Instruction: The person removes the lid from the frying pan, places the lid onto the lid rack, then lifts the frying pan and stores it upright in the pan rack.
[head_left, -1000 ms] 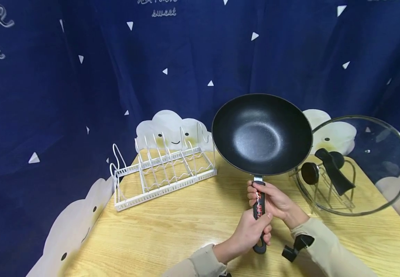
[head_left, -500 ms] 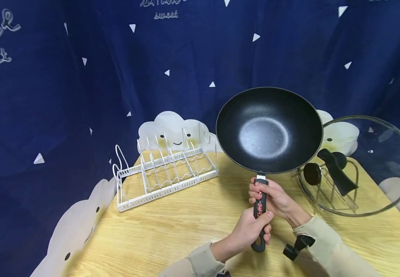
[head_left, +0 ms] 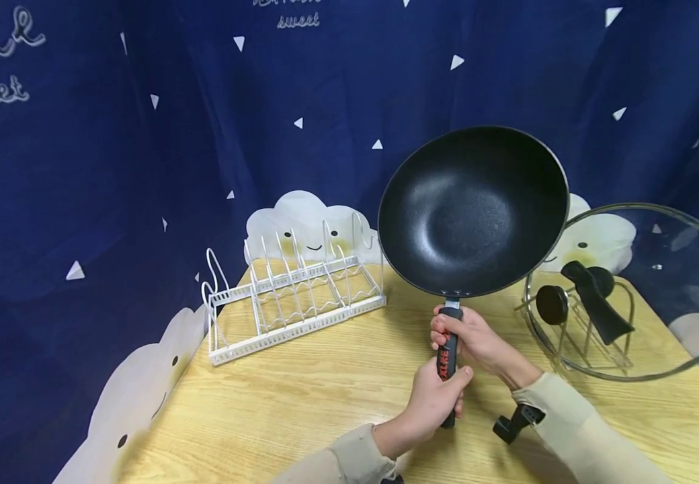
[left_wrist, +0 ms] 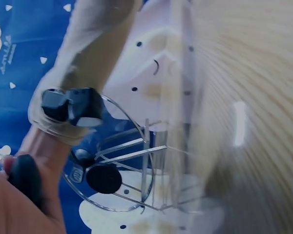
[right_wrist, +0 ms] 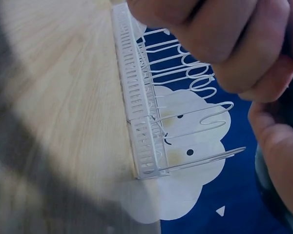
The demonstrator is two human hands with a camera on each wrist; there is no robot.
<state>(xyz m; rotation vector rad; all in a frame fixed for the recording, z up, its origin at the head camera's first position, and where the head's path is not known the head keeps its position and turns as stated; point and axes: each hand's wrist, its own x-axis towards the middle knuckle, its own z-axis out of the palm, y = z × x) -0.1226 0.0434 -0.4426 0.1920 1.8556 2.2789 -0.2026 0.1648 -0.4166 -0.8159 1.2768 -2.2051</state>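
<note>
A black wok (head_left: 476,215) is held up over the table, its inside facing me and its rim tilted, higher on the right. My right hand (head_left: 467,336) grips the upper part of its black handle (head_left: 445,356), close under the metal neck. Lower on the same handle my left hand (head_left: 431,400) wraps round, thumb along the side. The handle's end pokes out below the left hand. In the right wrist view the curled fingers of the right hand (right_wrist: 224,44) fill the top right. Part of the left hand (left_wrist: 19,209) shows at the lower left of the left wrist view.
To the left stands a white wire rack (head_left: 295,296) with upright dividers. At the right a glass lid (head_left: 688,296) with a black handle (head_left: 597,302) leans in a small metal rack (head_left: 573,343). The wooden table (head_left: 253,417) meets a dark blue curtain (head_left: 301,81) behind.
The wok has risen a little and tilted, its right side going up. Both hands keep their grip on the handle. The whole head view has shifted slightly.
</note>
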